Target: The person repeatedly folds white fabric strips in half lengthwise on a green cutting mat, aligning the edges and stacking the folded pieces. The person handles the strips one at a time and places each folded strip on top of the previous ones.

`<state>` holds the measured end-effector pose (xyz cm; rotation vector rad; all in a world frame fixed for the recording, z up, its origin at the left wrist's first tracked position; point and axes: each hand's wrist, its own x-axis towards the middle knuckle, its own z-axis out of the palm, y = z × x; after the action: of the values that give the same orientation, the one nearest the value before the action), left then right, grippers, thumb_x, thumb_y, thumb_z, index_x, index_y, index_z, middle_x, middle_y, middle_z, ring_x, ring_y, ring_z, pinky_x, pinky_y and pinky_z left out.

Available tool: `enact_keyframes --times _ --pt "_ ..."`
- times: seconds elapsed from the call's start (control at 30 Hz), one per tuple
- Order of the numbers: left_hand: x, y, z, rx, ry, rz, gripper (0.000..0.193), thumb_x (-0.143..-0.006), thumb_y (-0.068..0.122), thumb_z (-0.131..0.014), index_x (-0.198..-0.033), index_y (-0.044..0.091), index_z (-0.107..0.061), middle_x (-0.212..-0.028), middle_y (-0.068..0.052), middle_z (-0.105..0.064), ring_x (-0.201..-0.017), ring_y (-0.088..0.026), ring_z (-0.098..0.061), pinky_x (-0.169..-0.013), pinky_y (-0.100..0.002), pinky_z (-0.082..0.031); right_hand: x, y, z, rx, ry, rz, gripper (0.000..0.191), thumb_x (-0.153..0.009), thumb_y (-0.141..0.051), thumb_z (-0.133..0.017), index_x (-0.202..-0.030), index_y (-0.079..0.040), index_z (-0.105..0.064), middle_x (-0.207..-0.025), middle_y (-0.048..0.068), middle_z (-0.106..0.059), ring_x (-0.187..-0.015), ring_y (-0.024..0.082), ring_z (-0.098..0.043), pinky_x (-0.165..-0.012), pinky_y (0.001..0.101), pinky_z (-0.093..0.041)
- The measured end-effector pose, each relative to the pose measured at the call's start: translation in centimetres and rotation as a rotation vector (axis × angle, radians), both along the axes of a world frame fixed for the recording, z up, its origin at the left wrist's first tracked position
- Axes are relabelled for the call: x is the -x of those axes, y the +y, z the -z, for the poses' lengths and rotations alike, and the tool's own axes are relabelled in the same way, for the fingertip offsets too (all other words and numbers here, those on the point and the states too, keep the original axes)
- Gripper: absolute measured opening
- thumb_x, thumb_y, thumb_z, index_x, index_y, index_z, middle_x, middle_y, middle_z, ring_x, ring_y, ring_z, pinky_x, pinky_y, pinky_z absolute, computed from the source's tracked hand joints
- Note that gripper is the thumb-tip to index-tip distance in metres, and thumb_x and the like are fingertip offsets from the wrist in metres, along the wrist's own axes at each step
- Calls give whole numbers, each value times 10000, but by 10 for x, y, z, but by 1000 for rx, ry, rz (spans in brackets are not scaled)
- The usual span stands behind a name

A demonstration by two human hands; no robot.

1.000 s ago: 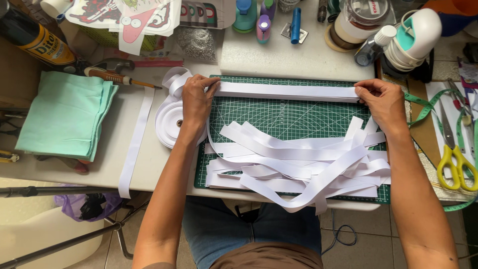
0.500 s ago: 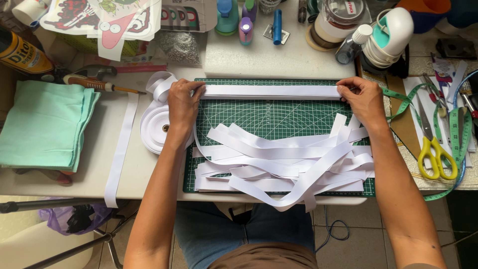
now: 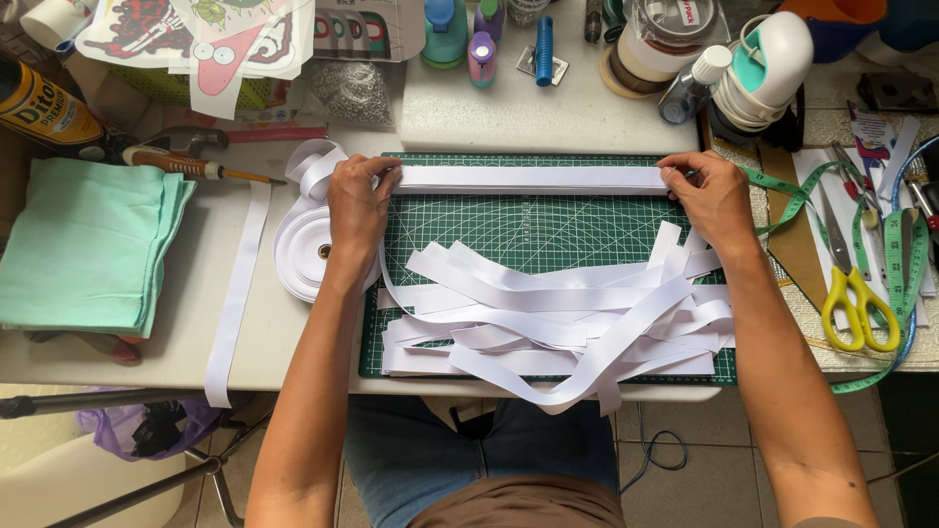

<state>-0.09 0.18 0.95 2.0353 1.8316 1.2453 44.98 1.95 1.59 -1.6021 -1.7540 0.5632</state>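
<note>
two hands pinch one white ribbon length (image 3: 533, 178) taut across green cutting mat (image 3: 548, 220); left hand (image 3: 357, 200) grasping left end, right hand (image 3: 709, 196) grasping right end; ribbon spool (image 3: 305, 252) beside left wrist.

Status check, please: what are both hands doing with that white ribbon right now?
Left hand and right hand pin white ribbon flat along green cutting mat. Cut strips heaped below. Ribbon roll beside left hand.
</note>
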Motion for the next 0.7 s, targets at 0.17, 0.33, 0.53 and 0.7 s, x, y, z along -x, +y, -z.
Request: enact_keyframes --times 0.17,0.33,0.53,0.7 --pt "1 -1 2 -21 -11 -1 142 -909 115 -773 -1027 40 -799 -857 -127 -698 -856 -291 -626 -786 -423 -501 -4 1 6 -22 1 -9 143 -998 -122 -718 -1112 -61 -779 -967 59 -670 -751 106 -677 -659 250 -529" --pt "5 -1 5 -64 -23 4 185 -910 108 -749 -1068 14 -774 -872 -140 -694 -849 -292 -630 -780 -421 -500 -5 0 11 -176 -69 -23 175 -1021 -123 -737 -1173 -48 -779 -1005 74 -670 -768 119 -627 -669 249 -504" --pt "6 -4 2 -147 -37 -41 184 -999 165 -696 -1066 4 -753 -863 -130 -725 -819 -275 -667 -779 -413 -525 -3 -14 -27 -297 253 5 105 -1154 -144 -679 -1154 -70 -753 -879 -3 -664 -700 64 -578 -607 222 -451" --pt "-3 -16 -8 -240 39 55 109 -1012 129 -709 -1072 50 -753 -955 -107 -759 -867 -232 -714 -812 -369 -561 32 -53 -65 -120 -53 -452 142 -1006 -134 -688 -1106 -84 -775 -897 33 -729 -725 113 -638 -601 262 -503"
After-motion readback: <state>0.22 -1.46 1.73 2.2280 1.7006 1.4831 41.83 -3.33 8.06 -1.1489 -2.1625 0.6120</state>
